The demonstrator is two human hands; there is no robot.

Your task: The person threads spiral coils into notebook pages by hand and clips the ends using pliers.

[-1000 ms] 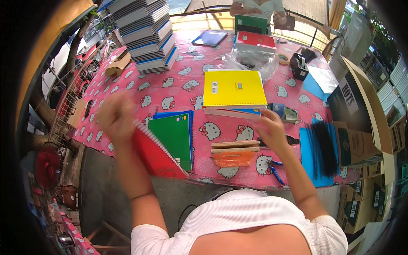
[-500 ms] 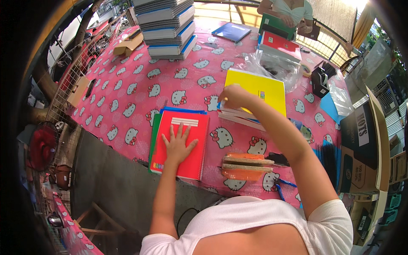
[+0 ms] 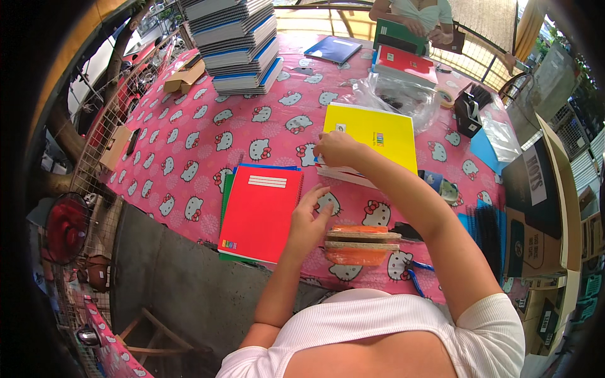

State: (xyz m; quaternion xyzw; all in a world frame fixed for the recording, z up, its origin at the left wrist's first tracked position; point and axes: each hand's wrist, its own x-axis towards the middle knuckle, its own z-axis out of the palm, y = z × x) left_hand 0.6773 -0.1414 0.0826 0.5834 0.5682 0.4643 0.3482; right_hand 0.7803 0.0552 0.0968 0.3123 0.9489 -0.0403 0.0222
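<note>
Near edge of the table (image 3: 151,189): blue pliers (image 3: 413,275) lie close to it, handles spread, just right of an orange-wrapped block (image 3: 360,247). Red notebook (image 3: 261,214) left of these, its near end at the table's near edge, on top of a green notebook (image 3: 225,196) and a blue one that peek out. Cloth shows from the red notebook to the table's left edge, and in a strip between notebook and yellow pile. Red notebook's long axis runs near to far, leaning a bit right; white label at the far end, spiral on the right side. Left hand (image 3: 309,217) half open, thumb and fingers apart, holding nothing, just beside the spiral. Right hand (image 3: 343,150) bent, fingers curled down at the left edge of the pile under the yellow notebook (image 3: 387,132); can't tell if it grips anything. Yellow notebook's long axis seems to run left-right. Farther: clear plastic bag (image 3: 413,101); tall notebook stack (image 3: 233,53) toward far left; co-worker (image 3: 413,9) at the far edge.
</note>
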